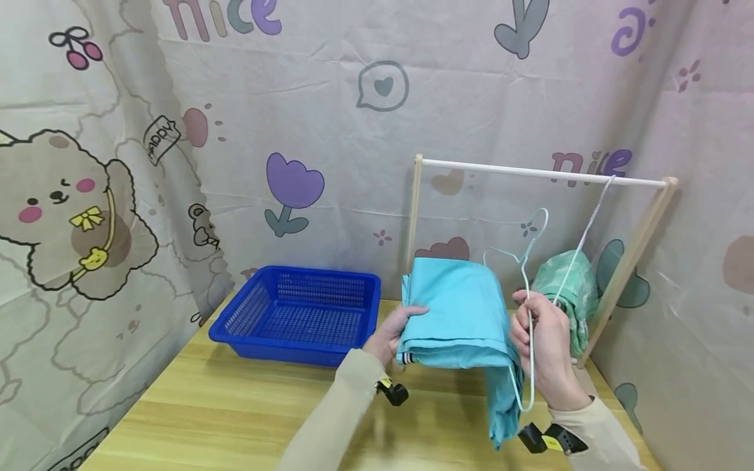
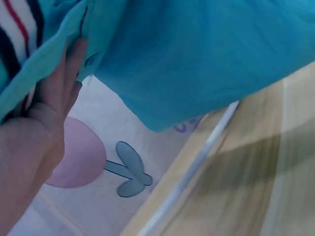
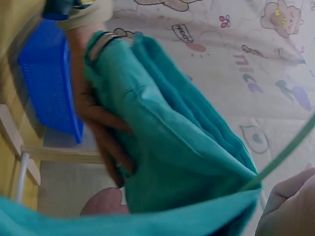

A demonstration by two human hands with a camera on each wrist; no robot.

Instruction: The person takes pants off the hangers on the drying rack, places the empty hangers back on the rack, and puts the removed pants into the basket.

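Blue cloth is over the table in the head view; the left hand pinches it, the right hand curls round a hanger. Left wrist view: the cloth has stripes. Right wrist view: hanger touches cloth.

Wood-grain table carried blue mesh basket, upright, rear left; wooden rack with white rod stood rear right.

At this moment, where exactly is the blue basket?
In the head view, the blue basket stands on the table, left of the turquoise cloth and just beyond the left hand, before the patterned curtain.
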